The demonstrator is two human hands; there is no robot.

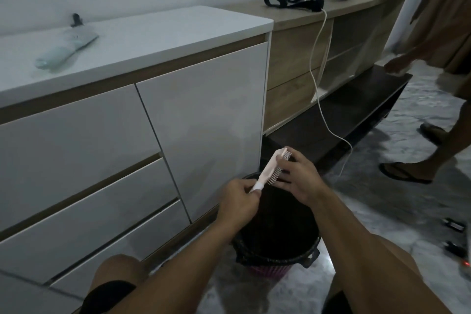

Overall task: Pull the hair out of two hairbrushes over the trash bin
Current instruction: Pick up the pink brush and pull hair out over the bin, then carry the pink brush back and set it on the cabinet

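A pale pink hairbrush is held tilted over the trash bin, a pink basket lined with a black bag. My left hand grips the brush's handle. My right hand lies against the bristles, fingers curled on them. Whether hair sits between the fingers is too small to tell. A second hairbrush, pale mint green, lies on the white cabinet top at the upper left, away from both hands.
White drawers stand directly left of the bin. A wooden shelf unit carries a headset, black straps and a white cable trailing to the floor. Another person's legs in sandals stand at the right. Small dark items lie on the floor far right.
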